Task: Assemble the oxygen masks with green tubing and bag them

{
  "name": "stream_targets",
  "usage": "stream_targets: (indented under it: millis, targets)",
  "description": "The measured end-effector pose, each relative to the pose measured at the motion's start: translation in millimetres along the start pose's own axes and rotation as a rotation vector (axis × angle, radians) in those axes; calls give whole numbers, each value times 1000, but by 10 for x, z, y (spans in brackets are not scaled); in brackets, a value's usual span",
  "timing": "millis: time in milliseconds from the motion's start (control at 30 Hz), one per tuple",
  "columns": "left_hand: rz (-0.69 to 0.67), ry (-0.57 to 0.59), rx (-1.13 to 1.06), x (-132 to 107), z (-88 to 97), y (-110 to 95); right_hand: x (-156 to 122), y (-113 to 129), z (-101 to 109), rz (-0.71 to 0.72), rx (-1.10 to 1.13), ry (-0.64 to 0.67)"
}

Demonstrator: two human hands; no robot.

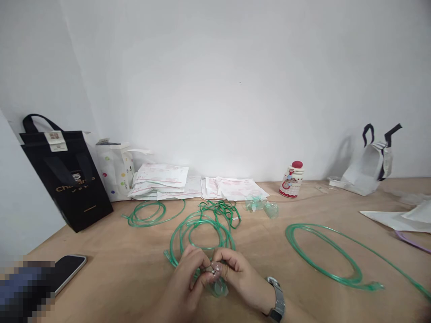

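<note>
The left hand point(188, 282) and the right hand point(244, 280) come together at the bottom centre of the frame, backs turned mostly upward, their fingertips close to each other. The left forearm point(173, 309) rises from the bottom edge, slanting up to the right; its index finger point(197, 255) bends over above the thumb point(203, 283) in a pinch. The right forearm point(296, 315) enters from the lower right, the hand angled up to the left, with its fingers point(230, 255) curled inward, also pinching.
</note>
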State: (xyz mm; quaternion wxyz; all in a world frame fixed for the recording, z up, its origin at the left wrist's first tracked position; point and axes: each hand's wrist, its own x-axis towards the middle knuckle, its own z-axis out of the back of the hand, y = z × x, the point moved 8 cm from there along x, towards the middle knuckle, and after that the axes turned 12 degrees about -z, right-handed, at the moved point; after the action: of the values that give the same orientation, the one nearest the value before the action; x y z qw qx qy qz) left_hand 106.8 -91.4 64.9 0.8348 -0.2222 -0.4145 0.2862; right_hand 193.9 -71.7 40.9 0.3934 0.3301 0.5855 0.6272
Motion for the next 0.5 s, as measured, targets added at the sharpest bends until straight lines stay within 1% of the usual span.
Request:
stream_targets:
  millis: [100, 233, 367, 500]
  targets:
    - [16, -4, 31, 12, 12, 71, 0, -4, 21, 18, -20, -72]
    - [0, 5, 186, 20, 20, 160, 5, 12, 49, 40, -54, -113]
    - [-16, 35, 250, 38, 0, 185, 55, -54, 65, 18, -5, -67]
    - [-13, 37, 180, 49, -10, 190, 116, -147, 65, -13, 121, -4]
